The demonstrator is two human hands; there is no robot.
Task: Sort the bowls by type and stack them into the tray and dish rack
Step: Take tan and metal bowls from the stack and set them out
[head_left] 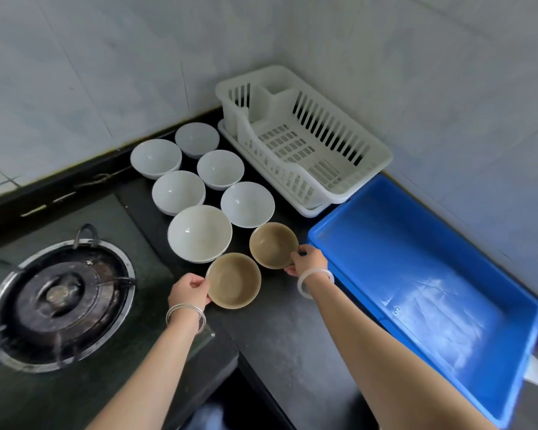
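Two tan bowls sit on the dark counter. My left hand (189, 291) grips the left rim of the nearer tan bowl (234, 280). My right hand (308, 260) grips the right rim of the farther tan bowl (272, 245). Behind them stand several white bowls (199, 232) in two rows, all upright. The white dish rack (308, 141) sits in the back corner with nothing in it. The blue tray (423, 290) lies to the right of my right hand, also holding nothing.
A gas burner (59, 301) with a dark pan support sits at the left. Tiled walls close in the back and right. The counter's front edge (261, 377) runs diagonally below my arms.
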